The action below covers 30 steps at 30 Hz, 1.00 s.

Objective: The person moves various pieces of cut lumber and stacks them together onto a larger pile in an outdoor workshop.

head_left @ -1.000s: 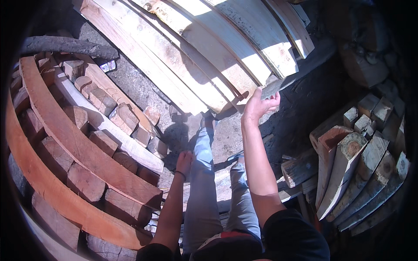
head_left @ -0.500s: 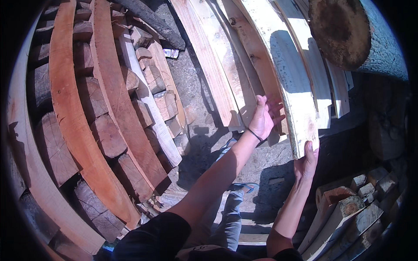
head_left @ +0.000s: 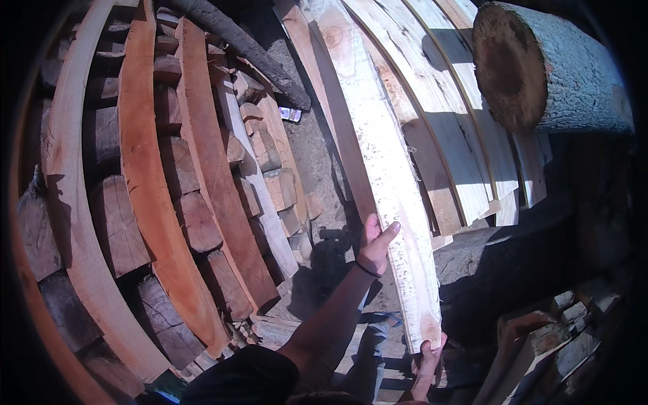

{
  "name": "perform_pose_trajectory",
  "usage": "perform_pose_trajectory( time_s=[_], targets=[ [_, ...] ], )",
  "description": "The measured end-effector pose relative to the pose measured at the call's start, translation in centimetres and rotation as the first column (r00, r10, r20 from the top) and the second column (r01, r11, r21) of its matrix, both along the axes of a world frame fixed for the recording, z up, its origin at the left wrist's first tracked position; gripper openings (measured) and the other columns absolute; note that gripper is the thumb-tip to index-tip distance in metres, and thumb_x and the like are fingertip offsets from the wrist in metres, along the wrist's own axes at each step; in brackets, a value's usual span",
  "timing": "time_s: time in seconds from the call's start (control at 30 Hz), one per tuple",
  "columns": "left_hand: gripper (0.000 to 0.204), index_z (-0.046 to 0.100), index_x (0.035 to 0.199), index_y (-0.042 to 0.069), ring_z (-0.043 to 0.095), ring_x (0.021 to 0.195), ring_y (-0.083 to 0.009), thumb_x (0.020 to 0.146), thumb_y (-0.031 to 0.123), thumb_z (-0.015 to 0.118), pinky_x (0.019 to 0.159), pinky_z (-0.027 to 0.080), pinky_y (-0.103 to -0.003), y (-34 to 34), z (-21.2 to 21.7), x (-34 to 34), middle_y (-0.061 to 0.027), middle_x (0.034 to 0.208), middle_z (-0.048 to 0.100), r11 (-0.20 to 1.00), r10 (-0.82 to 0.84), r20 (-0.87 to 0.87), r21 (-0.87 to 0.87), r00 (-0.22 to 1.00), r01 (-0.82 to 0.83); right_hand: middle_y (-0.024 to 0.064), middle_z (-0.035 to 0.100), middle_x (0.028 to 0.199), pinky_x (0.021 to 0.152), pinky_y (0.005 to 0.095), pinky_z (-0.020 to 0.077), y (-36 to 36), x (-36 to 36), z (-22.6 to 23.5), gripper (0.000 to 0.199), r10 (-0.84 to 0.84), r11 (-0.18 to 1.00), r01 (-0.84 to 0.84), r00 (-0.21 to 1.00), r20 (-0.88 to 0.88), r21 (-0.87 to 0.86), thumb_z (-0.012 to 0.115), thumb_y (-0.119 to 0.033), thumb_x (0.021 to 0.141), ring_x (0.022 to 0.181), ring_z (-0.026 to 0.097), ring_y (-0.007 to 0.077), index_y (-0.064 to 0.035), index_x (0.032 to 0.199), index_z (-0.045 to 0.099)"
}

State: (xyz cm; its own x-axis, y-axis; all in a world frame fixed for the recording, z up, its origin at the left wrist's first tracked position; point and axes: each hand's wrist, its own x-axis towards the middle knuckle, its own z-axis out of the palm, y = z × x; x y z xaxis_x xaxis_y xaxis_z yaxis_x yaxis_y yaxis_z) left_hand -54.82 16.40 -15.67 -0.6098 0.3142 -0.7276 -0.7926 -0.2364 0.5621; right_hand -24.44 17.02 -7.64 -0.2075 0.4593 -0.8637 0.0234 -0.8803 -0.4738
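Note:
A long pale wooden plank (head_left: 388, 155) with rough bark flecks along it slants from the far middle toward my body. My left hand (head_left: 375, 244) grips its left edge partway along, the thumb on the upper face and the other fingers mostly hidden below. At the near end, my right hand (head_left: 428, 360) is closed around the plank's tip, thumb on top. Right of it lie several more pale planks (head_left: 439, 121), side by side. A dark band circles my left wrist.
On the left, reddish-brown boards (head_left: 145, 169) lie across stacked wood blocks (head_left: 118, 223). A thick bark-covered log (head_left: 580, 81) sits at the far right. Split timber pieces (head_left: 540, 344) are piled at the near right. A dark pole (head_left: 243, 50) leans at the back, near a small package (head_left: 290, 115).
The plank has come nearer and to the left, off the other planks. My left hand, open before, now grips its edge. My right hand has drawn the near end toward me.

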Motion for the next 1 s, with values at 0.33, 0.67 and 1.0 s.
perform_pose_trajectory(
  time_s=[0.33,0.67,1.0],
  targets=[
    [0.073,0.015,0.142,0.011,0.044,0.117,-0.0258,0.089,0.056,0.039,0.077,0.051,-0.043,-4.6,-3.2,-19.5,-0.009,0.143,0.027,0.635,-0.625,0.091,-0.518,0.775,0.573,0.0079,0.049,0.122,0.087,0.0313,0.0441,2.3,-16.4,-11.4,0.065,0.111,0.987,-0.133,0.971,-0.211,-0.094,0.063,-0.029,0.085,0.112,0.048,0.0204,-0.0075,0.135,0.026],
    [0.042,0.046,0.116,0.011,0.057,0.088,-0.0195,0.09,0.045,0.046,0.071,0.046,-0.034,-13.7,-9.2,-14.8,-0.0054,0.106,0.058,0.551,-0.548,0.29,-0.58,0.785,0.599,0.0215,0.058,0.108,0.091,0.039,0.0389,20.0,-17.0,-20.4,0.067,0.305,0.903,-0.426,0.724,0.619,0.053,0.051,-0.056,0.082,0.105,0.054,0.0329,0.003,0.112,0.054],
    [0.105,0.019,0.132,-0.003,0.014,0.127,-0.0379,0.067,0.068,0.059,0.104,0.017,-0.046,0.3,-14.6,-0.8,-0.0291,0.135,0.014,0.131,-0.52,0.297,-0.899,0.801,0.419,-0.0041,0.042,0.063,0.051,0.0231,0.0274,12.3,-20.3,-14.6,0.027,-0.025,0.943,-0.055,0.972,0.233,0.328,0.062,-0.025,0.087,0.056,0.033,0.0042,-0.0053,0.075,0.049]
  ],
)
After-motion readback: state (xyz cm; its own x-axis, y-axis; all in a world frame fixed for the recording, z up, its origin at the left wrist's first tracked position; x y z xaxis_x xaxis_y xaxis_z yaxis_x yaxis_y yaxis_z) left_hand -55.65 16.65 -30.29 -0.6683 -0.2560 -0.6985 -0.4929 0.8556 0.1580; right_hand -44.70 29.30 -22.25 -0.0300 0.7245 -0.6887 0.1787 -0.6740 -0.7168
